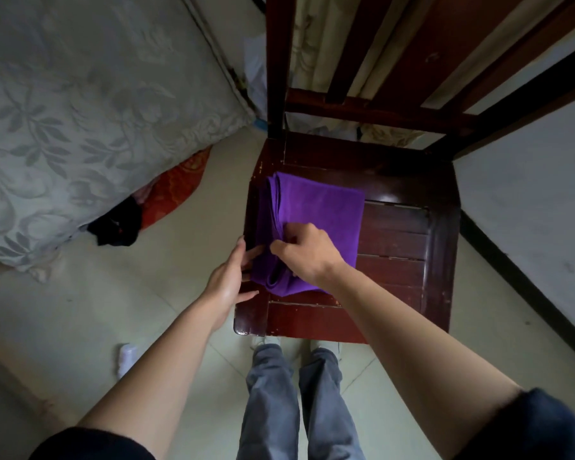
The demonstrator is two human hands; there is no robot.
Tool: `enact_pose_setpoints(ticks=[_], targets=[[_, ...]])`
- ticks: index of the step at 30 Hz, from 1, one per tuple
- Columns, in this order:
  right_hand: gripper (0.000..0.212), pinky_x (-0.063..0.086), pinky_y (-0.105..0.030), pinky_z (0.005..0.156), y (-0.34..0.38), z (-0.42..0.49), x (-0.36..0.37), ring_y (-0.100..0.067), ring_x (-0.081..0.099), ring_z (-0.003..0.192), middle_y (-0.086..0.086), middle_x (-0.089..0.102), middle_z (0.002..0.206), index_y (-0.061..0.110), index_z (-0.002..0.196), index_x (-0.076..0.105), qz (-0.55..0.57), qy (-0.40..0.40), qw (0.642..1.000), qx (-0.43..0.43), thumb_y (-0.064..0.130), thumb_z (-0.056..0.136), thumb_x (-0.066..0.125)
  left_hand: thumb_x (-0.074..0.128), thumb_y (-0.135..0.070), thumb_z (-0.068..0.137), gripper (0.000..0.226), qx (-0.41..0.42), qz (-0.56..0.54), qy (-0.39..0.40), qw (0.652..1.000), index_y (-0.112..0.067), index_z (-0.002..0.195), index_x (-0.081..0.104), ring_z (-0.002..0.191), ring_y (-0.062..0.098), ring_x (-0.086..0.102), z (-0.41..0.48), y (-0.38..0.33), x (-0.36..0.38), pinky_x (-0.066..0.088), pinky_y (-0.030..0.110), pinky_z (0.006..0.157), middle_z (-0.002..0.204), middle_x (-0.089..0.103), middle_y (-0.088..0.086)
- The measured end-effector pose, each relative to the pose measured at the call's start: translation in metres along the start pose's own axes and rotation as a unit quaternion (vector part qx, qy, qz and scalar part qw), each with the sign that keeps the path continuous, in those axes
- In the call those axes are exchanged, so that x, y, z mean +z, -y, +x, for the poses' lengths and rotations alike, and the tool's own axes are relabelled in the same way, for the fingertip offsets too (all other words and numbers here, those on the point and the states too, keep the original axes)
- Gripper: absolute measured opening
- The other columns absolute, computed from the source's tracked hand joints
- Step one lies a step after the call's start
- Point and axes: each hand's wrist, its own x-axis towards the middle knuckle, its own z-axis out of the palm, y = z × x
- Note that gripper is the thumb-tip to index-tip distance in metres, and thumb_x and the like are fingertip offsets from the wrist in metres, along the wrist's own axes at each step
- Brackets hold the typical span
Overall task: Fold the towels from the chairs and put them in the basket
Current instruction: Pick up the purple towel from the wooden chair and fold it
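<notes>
Dark sleeves [531,426] pushed up high; forearms [166,360], left hand [228,277] and right hand [304,252] bare. Loose grey trousers [269,410], slightly faded, wrinkled along the legs. Pale shoes [263,341] below, only the tips visible past the hems.

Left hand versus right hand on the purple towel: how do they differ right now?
The left hand has straight fingers; the right hand has curled fingers pinching the purple towel's layers. The left hand lies along the towel's left edge; the right hand sits on top of it. Both are at the folded towel's near left corner, on the chair seat.
</notes>
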Motion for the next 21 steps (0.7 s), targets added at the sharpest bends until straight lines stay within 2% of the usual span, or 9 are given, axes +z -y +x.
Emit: enact_pose_setpoints(ticks=[4, 7, 9, 12, 14, 15, 16, 19, 21], targets=[[0.018, 0.051, -0.030, 0.064, -0.007, -0.002, 0.002, -0.015, 0.058, 0.054, -0.003, 0.068, 0.059, 0.015, 0.070, 0.064, 0.017, 0.046, 0.999, 0.018, 0.028, 0.082, 0.062, 0.039, -0.049, 0.097, 0.043, -0.016, 0.011, 0.006, 1.000, -0.026, 0.128, 0.058, 0.097, 0.013, 0.059, 0.000, 0.000, -0.004, 0.048, 0.039, 0.090, 0.113, 0.060, -0.004], [0.016, 0.045, -0.027, 0.049, -0.025, -0.008, -0.009, -0.015, 0.053, 0.045, -0.003, 0.060, 0.051, 0.010, 0.069, 0.065, 0.163, -0.053, 0.985, 0.027, 0.015, 0.084, 0.065, 0.059, -0.038, 0.091, 0.035, 0.010, 0.046, 0.017, 0.999, -0.027, 0.124, 0.060, 0.102, 0.014, 0.060, 0.001, 0.002, -0.007, 0.049, 0.031, 0.083, 0.116, 0.064, -0.001], [0.015, 0.039, -0.020, 0.040, -0.041, -0.012, -0.022, -0.009, 0.048, 0.038, -0.004, 0.055, 0.049, 0.006, 0.070, 0.063, 0.269, -0.142, 0.951, 0.057, 0.004, 0.085, 0.062, 0.068, -0.032, 0.086, 0.034, 0.041, 0.082, 0.005, 0.996, -0.028, 0.119, 0.059, 0.099, 0.014, 0.063, 0.005, 0.004, -0.007, 0.050, 0.030, 0.085, 0.111, 0.067, 0.002], [0.019, 0.036, -0.015, 0.037, -0.068, -0.016, -0.041, -0.004, 0.049, 0.039, -0.003, 0.057, 0.058, 0.010, 0.071, 0.059, 0.328, -0.268, 0.895, 0.138, -0.004, 0.083, 0.057, 0.071, -0.031, 0.082, 0.033, 0.075, 0.122, -0.032, 0.989, -0.031, 0.111, 0.056, 0.099, 0.019, 0.067, 0.014, 0.000, -0.005, 0.051, 0.038, 0.091, 0.100, 0.070, 0.006], [0.018, 0.041, -0.017, 0.044, -0.085, -0.013, -0.047, -0.007, 0.053, 0.046, -0.003, 0.059, 0.066, 0.013, 0.073, 0.059, 0.405, -0.305, 0.834, 0.217, 0.001, 0.084, 0.052, 0.070, -0.031, 0.082, 0.029, 0.091, 0.124, -0.063, 0.986, -0.031, 0.108, 0.056, 0.093, 0.020, 0.067, 0.018, -0.004, -0.003, 0.053, 0.041, 0.090, 0.093, 0.068, 0.003], [0.014, 0.044, -0.021, 0.050, -0.091, -0.011, -0.047, -0.010, 0.056, 0.052, -0.004, 0.061, 0.069, 0.013, 0.076, 0.061, 0.443, -0.289, 0.811, 0.250, 0.006, 0.085, 0.052, 0.070, -0.031, 0.082, 0.029, 0.097, 0.124, -0.075, 0.985, -0.030, 0.109, 0.057, 0.091, 0.019, 0.066, 0.019, -0.006, -0.001, 0.053, 0.041, 0.089, 0.092, 0.067, 0.001], [0.011, 0.046, -0.024, 0.056, -0.094, -0.009, -0.047, -0.013, 0.058, 0.059, -0.004, 0.063, 0.073, 0.013, 0.079, 0.064, 0.460, -0.257, 0.807, 0.265, 0.012, 0.085, 0.054, 0.070, -0.031, 0.082, 0.031, 0.098, 0.121, -0.080, 0.985, -0.028, 0.110, 0.057, 0.090, 0.018, 0.066, 0.020, -0.008, 0.000, 0.054, 0.040, 0.089, 0.093, 0.067, 0.001], [0.008, 0.043, -0.028, 0.059, -0.097, -0.006, -0.038, -0.015, 0.057, 0.065, 0.004, 0.063, 0.067, 0.017, 0.084, 0.068, 0.421, -0.154, 0.865, 0.227, 0.020, 0.081, 0.062, 0.074, -0.030, 0.080, 0.047, 0.080, 0.088, -0.072, 0.990, -0.019, 0.121, 0.055, 0.090, 0.018, 0.067, 0.022, -0.012, 0.005, 0.052, 0.035, 0.086, 0.101, 0.069, 0.006], [0.008, 0.041, -0.029, 0.062, -0.089, -0.007, -0.032, -0.016, 0.054, 0.067, 0.003, 0.062, 0.072, 0.018, 0.080, 0.069, 0.407, -0.114, 0.882, 0.208, 0.020, 0.073, 0.067, 0.076, -0.031, 0.078, 0.049, 0.066, 0.068, -0.049, 0.994, -0.021, 0.121, 0.056, 0.094, 0.019, 0.068, 0.022, -0.015, 0.008, 0.052, 0.034, 0.085, 0.106, 0.070, 0.003]])
